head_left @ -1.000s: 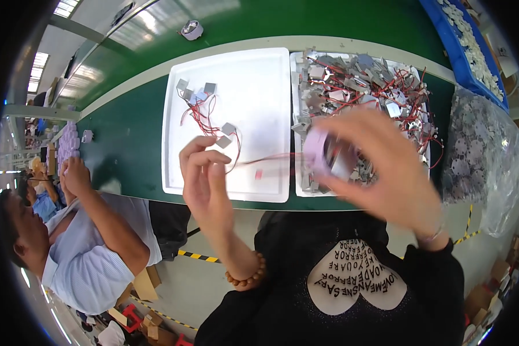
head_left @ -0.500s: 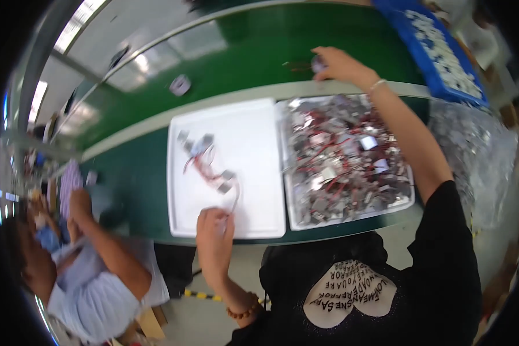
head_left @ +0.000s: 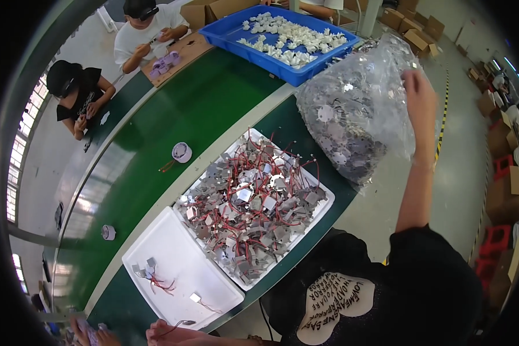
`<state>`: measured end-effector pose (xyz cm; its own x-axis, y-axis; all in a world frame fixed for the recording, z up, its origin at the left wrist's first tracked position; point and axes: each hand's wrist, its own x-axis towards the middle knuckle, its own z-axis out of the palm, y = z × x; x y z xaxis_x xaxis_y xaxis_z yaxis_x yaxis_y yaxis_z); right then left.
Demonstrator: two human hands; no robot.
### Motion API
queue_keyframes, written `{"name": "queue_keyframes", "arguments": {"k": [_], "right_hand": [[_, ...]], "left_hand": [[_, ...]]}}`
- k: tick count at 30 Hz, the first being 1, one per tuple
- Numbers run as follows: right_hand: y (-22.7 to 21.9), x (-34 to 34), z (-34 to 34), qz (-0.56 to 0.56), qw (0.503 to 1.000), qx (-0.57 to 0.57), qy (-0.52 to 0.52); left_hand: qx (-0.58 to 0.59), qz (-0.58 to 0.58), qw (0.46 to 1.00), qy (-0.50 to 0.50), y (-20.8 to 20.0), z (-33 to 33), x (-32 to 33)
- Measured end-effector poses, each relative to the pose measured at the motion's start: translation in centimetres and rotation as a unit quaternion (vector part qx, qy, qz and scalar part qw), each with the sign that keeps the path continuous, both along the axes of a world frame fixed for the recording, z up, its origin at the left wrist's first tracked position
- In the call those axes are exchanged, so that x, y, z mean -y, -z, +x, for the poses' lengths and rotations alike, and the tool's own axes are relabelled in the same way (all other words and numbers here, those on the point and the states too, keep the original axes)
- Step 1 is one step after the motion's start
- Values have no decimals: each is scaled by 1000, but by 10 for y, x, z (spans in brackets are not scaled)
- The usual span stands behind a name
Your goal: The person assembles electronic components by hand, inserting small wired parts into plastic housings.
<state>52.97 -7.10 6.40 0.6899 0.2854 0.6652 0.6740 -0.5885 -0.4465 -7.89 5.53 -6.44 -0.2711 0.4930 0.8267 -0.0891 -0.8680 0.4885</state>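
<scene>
Right grip (head_left: 419, 95): clamped on clear bag (head_left: 380, 86), which lies left of it, metal plates (head_left: 326, 112) inside. Best to draw plastic gently, bag upright, none spilling. Left grip (head_left: 166, 333), beside white tray (head_left: 173, 242): cannot tell if closed

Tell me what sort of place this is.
Probably a factory assembly workshop: a long green surface, a heap of wired silvery parts, and a blue tray of small white pieces.
</scene>
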Motion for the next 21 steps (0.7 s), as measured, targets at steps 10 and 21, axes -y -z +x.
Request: {"name": "queue_keyframes", "arguments": {"k": [10, 21], "right_hand": [[51, -38, 82, -130, 895, -123, -407], [104, -42, 129, 193, 906, -72, -369]], "left_hand": [[16, -179, 980, -83, -63, 105, 39], [-27, -301, 953, -34, -55, 124, 56]]}}
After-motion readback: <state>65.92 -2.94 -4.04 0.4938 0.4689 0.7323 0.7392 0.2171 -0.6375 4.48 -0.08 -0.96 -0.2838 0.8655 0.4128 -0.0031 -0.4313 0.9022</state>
